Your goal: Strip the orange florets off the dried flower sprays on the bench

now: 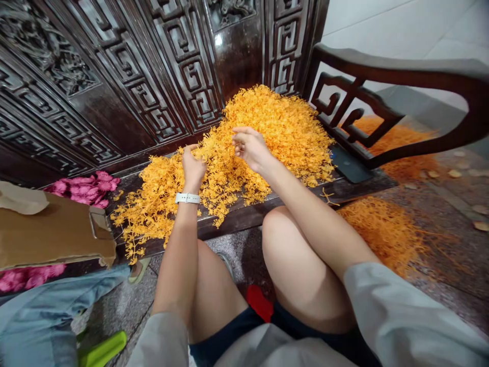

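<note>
head view | left hand (194,165) and right hand (250,148) are apart, both at the yellow sprigs (267,132), grip cannot be told | sprigs lie in a big heap on the carved bench (244,216) | more spill on the floor (451,255) | pink flowers (84,188) at left of bench

Upper left of frame: dark carved-hardwood bench back (126,86) with key-fret panels. Right of frame: curved dark-wood armrest (401,71) with fretwork support. Upper right: white tiled wall (397,20). Lower right: speckled grey terrazzo floor (451,265).
</note>
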The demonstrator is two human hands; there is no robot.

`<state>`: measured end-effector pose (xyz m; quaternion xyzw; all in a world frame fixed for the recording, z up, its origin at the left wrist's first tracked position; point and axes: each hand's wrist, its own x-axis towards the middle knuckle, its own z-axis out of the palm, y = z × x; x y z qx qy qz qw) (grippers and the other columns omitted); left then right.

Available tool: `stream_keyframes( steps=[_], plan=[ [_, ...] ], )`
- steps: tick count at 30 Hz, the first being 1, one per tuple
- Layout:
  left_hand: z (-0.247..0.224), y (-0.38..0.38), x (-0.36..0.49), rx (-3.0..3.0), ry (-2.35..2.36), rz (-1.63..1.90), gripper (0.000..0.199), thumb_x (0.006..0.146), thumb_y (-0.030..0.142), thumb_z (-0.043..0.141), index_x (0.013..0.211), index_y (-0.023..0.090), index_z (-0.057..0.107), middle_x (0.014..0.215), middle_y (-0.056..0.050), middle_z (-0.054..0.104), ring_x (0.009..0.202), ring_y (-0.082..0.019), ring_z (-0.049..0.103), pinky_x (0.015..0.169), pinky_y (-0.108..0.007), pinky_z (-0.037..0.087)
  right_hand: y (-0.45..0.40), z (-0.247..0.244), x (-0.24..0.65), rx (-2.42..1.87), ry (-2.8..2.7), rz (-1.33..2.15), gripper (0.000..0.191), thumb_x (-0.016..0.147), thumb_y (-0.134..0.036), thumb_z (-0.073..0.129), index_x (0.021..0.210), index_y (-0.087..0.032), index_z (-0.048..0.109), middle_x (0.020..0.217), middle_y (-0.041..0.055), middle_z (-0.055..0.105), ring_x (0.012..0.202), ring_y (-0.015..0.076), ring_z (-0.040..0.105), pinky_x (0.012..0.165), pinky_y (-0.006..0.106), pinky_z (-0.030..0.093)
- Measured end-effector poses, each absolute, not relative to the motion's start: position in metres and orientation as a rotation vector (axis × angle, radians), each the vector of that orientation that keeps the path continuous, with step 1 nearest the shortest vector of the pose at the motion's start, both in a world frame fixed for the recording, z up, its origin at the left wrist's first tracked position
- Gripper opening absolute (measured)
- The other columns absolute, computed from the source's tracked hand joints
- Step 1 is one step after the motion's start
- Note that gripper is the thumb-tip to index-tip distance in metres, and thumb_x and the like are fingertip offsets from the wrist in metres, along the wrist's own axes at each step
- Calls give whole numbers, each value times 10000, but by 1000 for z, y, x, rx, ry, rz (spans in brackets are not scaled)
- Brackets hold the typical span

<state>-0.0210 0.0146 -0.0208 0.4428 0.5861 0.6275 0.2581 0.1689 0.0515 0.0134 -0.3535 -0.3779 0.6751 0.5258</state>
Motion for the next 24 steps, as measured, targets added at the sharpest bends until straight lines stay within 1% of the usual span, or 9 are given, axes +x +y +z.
stream_keyframes(
  steps=[3, 7, 8, 10, 12, 14, 17, 20, 24],
  plan=[
    [-19, 12, -20, 1256, 1549, 1670, 459, 728, 73, 829, 1138, 218, 685, 1189, -73, 704, 1054, -220, 656, 873, -293, 550, 44, 12, 165, -883, -1292, 1554, 370, 754, -111, 726, 1109, -214, 713, 637, -16, 581, 554, 126, 424, 532, 277, 309],
    [-15, 11, -18, 1370, 1452, 1594, 370, 718, 163, 837, 1072, 214, 745, 1164, -74, 750, 1130, -251, 676, 939, -334, 557, 37, 12, 163, -802, -1639, 1437, 142, 801, -129, 674, 895, -195, 756, 543, -33, 453, 526, 108, 323, 530, 295, 219],
    [-14, 12, -18, 1377, 1435, 1597, 354, 710, 172, 846, 1051, 209, 758, 1125, -71, 760, 1089, -244, 689, 920, -330, 556, 36, 12, 163, -769, -1699, 1420, 132, 806, -124, 653, 861, -193, 752, 530, -40, 432, 520, 101, 305, 532, 295, 199],
    [-14, 13, -18, 1306, 1456, 1582, 379, 704, 136, 820, 1074, 199, 776, 961, -45, 762, 862, -193, 692, 781, -293, 542, 36, 12, 164, -694, -1828, 1426, 145, 792, -112, 643, 849, -190, 752, 521, -53, 425, 512, 89, 288, 538, 290, 180],
    [-14, 14, -17, 1180, 1523, 1534, 472, 716, 76, 738, 1174, 184, 779, 727, 11, 690, 574, -122, 554, 584, -244, 439, 35, 11, 164, -620, -1947, 1474, 150, 744, -89, 667, 829, -185, 744, 539, -53, 478, 521, 84, 334, 541, 276, 214],
    [-14, 15, -17, 1085, 1555, 1497, 558, 734, 48, 671, 1267, 180, 769, 555, 65, 568, 436, -85, 388, 477, -224, 307, 33, 12, 163, -579, -1956, 1544, 120, 719, -90, 704, 789, -188, 711, 602, -34, 578, 564, 98, 441, 555, 266, 303],
    [-10, 13, -15, 1049, 1501, 1494, 580, 765, 62, 663, 1316, 210, 769, 472, 93, 475, 395, -70, 310, 430, -214, 232, 29, 14, 160, -597, -1754, 1592, 180, 749, -219, 836, 775, -208, 658, 694, -17, 643, 625, 112, 499, 567, 269, 368],
    [-1, 8, -11, 1029, 1492, 1431, 562, 793, 114, 709, 1340, 229, 766, 427, 110, 407, 383, -70, 268, 408, -207, 213, 29, 19, 159, -639, -1416, 1634, 354, 766, -403, 923, 807, -223, 621, 648, -36, 549, 595, 100, 417, 541, 271, 334],
    [7, 1, -7, 1092, 1451, 1293, 496, 811, 187, 785, 1306, 220, 785, 426, 109, 378, 394, -62, 248, 412, -189, 201, 33, 24, 162, -645, -1038, 1741, 413, 842, -539, 867, 855, -230, 594, 590, -75, 420, 553, 95, 316, 523, 277, 293]
  ],
)
